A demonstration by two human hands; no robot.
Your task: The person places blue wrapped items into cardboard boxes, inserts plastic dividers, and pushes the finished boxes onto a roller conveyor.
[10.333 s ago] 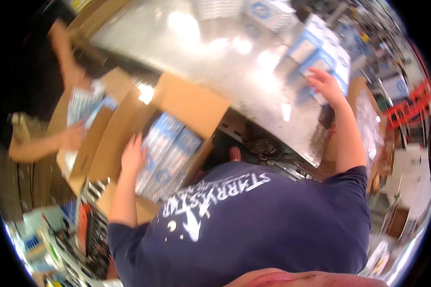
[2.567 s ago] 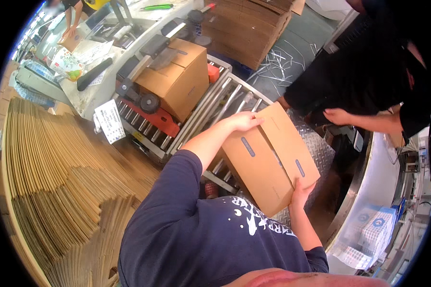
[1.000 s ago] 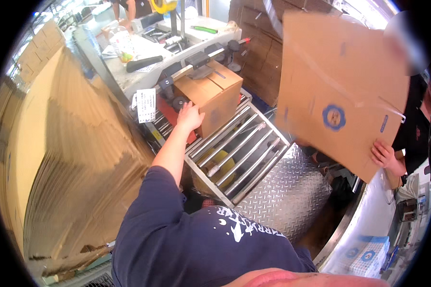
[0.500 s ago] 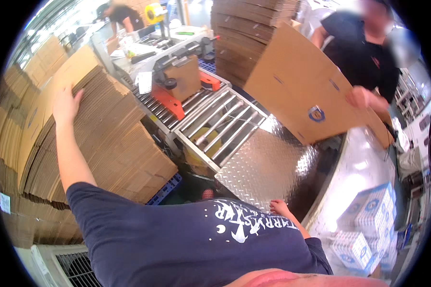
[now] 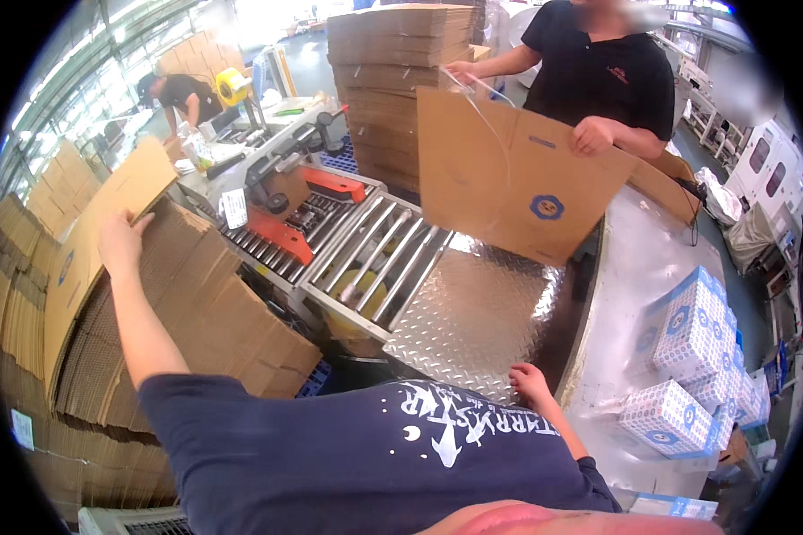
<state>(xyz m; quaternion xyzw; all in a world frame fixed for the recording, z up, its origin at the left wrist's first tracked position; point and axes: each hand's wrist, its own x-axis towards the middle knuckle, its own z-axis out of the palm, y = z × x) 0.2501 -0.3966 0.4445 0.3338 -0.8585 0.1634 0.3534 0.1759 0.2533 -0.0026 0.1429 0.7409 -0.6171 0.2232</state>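
On the left, my left hand grips the edge of the top flat cardboard box, thumb toward the stack. This top sheet stands slightly away from the tall stack of flattened boxes beneath. My right hand hangs above the near edge of the diamond-patterned metal plate, fingers loosely curled, with nothing visible in it. Across the plate, a co-worker holds another flat cardboard box by its upper edge. The co-worker's other hand has a thin, clear strip or cord.
A roller conveyor joins a taping machine with orange guides and a small carton inside. Blue-and-white patterned boxes stand on the metal table at right. More cardboard stacks rise behind. Another person works far left.
My view has shifted. The top sheet on my left now stands further off its stack. The co-worker's cardboard has swung lower and more level. The small carton sits deeper in the taping machine.
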